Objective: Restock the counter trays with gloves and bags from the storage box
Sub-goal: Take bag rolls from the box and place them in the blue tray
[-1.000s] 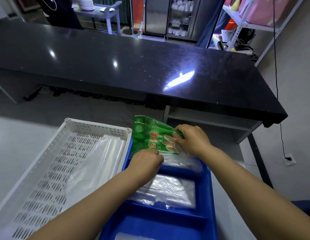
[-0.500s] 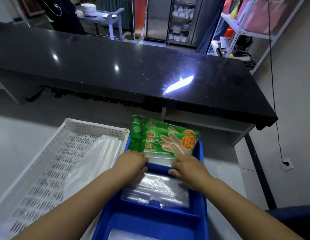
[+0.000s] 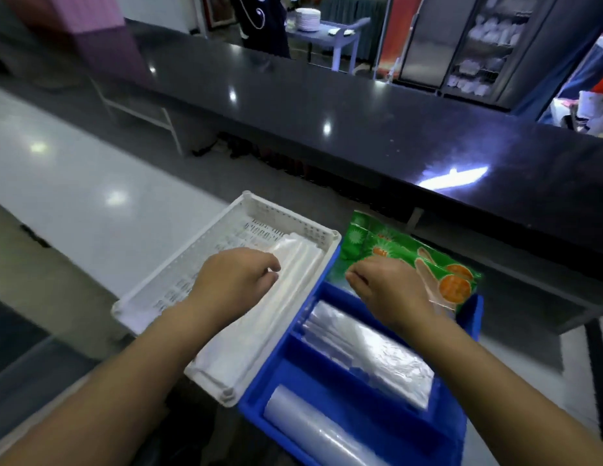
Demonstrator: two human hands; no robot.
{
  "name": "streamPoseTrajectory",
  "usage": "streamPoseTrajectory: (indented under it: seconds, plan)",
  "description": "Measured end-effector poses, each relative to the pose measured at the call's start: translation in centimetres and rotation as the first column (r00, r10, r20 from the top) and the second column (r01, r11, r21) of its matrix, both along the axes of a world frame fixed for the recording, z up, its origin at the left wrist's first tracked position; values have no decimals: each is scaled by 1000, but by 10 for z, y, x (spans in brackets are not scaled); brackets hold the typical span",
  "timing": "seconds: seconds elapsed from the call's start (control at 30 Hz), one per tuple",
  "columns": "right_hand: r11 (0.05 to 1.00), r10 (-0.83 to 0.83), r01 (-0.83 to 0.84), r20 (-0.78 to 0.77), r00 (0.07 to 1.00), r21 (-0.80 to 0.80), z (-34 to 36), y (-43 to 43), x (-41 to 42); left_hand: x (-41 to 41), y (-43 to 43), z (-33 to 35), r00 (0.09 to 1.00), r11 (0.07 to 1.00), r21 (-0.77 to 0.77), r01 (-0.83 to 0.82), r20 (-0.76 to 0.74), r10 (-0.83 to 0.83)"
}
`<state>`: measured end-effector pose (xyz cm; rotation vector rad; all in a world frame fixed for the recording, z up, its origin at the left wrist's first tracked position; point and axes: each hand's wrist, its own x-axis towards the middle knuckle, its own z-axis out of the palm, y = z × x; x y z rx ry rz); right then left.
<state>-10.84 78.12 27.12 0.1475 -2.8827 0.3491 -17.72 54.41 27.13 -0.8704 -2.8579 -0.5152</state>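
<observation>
Under the black counter, left hand had hopped from the blue tray to the clear bags in the white tray, grip unclear. Right hand lay relaxed on the glove packs at blue's far end.

The left hand has left the blue tray and now sits over the clear bags in the white tray. The right hand has shifted forward onto the green glove packets. The view has swung left.
</observation>
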Motion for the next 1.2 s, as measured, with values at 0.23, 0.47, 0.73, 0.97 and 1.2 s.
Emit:
streamPoseTrajectory:
  seconds: [0.23,0.47,0.73,0.97,1.2]
  plan:
    - [965,254,-259,77,964,53,13,-132,-27,31,-127,-3,966,968,-22,-251,55,252]
    - [881,460,-470,132,878,55,-2,-305,-37,70,-309,-18,875,880,25,-475,120,469]
    - [848,506,-529,361,784,-39,-82,-490,-35,107,-501,-90,723,773,-127,-622,285,629]
    - [877,398,-476,641,657,-56,-179,-536,-26,137,-569,-162,609,724,-149,-673,444,657]
    - [828,435,-548,755,490,-122,-272,-580,-37,161,-576,-235,484,681,-193,-706,570,664]
